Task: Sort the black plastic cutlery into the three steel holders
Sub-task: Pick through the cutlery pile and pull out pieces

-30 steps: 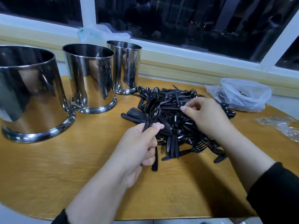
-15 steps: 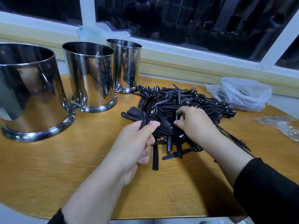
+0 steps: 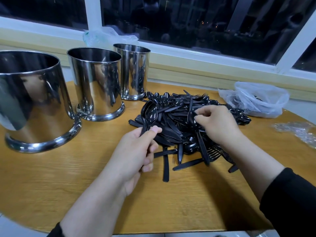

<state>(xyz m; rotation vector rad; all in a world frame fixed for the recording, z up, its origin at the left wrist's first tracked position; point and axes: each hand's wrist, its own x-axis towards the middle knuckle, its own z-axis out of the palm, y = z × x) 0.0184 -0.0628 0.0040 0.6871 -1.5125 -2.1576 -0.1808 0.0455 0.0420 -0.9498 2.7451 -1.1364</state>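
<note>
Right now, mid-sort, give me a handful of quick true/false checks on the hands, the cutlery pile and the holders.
1. The left hand grips a bunch of spoons. True.
2. The right hand rests flat on bare table. False: its fingers pinch a spoon over the cutlery pile.
3. The three steel holders stand upright to the left of the pile. True.
4. The pile already sits inside the nearest holder. False: it lies loose on the wooden table.
5. A clear plastic bag lies beyond the pile on the right. True.
</note>
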